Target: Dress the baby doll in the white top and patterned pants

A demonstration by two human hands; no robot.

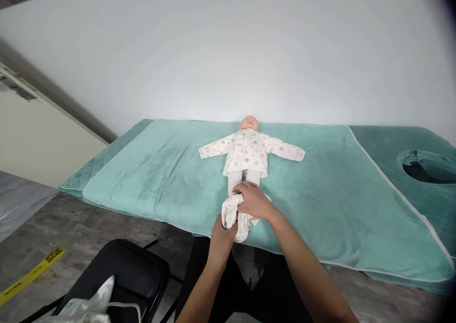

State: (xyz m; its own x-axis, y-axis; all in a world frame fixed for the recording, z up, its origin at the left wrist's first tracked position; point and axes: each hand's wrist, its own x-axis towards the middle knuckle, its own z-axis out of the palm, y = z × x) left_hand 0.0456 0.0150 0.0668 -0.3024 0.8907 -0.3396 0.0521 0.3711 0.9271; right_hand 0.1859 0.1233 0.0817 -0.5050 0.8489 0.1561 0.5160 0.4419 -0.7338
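A baby doll (248, 122) lies on its back on the green bed cover, head toward the wall. It wears a white printed long-sleeved top (247, 153) with both sleeves spread out. Bunched white baby pants (244, 224) are around the doll's lower legs near the bed's front edge. My left hand (223, 235) is closed on the near end of the bunched cloth. Over the doll's legs, my right hand (253, 201) grips the cloth beside a foot. The doll's feet are mostly hidden by the cloth and my hands.
The green-covered bed (171, 171) runs along a white wall (245, 52). A face hole (429, 166) is at its right end. On the floor at lower left stands a black folding chair (131, 270) with a white plastic-looking bag (89, 306) on it. Yellow tape (32, 275) marks the floor.
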